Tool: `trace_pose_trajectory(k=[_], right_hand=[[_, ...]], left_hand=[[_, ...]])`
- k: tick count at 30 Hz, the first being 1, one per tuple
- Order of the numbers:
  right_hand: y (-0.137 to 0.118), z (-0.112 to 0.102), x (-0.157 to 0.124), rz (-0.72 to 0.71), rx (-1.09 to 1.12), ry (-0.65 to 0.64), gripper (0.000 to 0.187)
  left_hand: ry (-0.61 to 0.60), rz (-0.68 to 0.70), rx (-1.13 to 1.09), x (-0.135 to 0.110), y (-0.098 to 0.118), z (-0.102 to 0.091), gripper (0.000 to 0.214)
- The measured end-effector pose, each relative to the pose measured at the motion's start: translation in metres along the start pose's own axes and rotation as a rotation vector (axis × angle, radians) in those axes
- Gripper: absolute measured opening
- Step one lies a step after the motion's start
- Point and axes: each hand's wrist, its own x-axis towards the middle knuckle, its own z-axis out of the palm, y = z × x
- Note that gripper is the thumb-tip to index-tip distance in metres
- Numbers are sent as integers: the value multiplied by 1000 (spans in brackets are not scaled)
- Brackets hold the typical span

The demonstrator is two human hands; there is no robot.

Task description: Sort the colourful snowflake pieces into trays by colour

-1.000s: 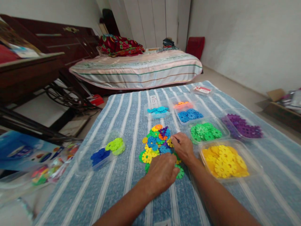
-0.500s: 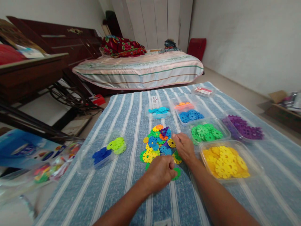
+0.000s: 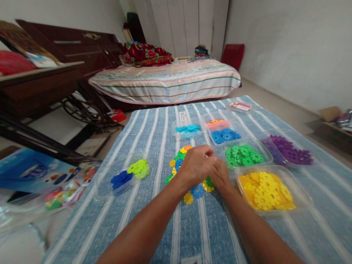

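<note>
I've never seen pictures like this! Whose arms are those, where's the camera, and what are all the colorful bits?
No robot here: these are a person's own bare left hand and right hand. The person wears one camera on their head, so you look forward and down, almost as they do. Below is a striped cloth. Under and around the hands lies a mixed pile of flat, notched pieces. Other pieces sit sorted in clear tubs: yellow pieces, green pieces and purple pieces, for example. Beyond is a bed. What's held? I can't tell: the hands meet, hiding anything between them.
</note>
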Motion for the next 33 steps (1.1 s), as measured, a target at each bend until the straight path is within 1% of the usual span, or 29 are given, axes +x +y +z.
trace_pose_trajectory(k=[2,3,6,8,11,13,15,18,21,24,27,29,31,33], right_hand=[[-3,-2,1,36,4,-12,44],[-4,-2,1,54,7,-14,48],[-5,-3,2,100,33,-5,53],[-5,-3,1,116,55,-4,54],[-6,-4,1,125,61,-14,54],[-6,-4,1,131,50,-20,55],[-6,-5,1,135,42,-25,56],[-6,-4,1,119,49,-24,56],[-6,-4,1,100,55,-15,55],[-7,-3,1,102,37,-8,56],[-7,-3,1,89,21,-4,56],[-7,-3,1,80,9,-4,55],[-6,-2,0,80,-11,3,54],[-5,-2,-1,91,-23,10,53]], left_hand=[[-34,-28,216,-11,-16,3,14],[-72,-38,305,-17,-24,6,15],[-203,-44,487,-32,-40,17,14],[-243,-41,534,-36,-42,26,18],[-261,-56,555,-36,-40,35,26],[-272,-59,546,-34,-38,39,27],[-259,-40,497,-33,-38,40,24],[-202,-19,366,-33,-41,41,17],[-162,-112,235,-35,-50,37,7],[-144,-209,66,-36,-61,24,13],[-110,-249,-79,-33,-65,4,16],[-31,-257,-147,-27,-56,-8,16],[35,-233,-261,-18,-38,-13,14],[38,-175,-432,-7,-17,-12,13]])
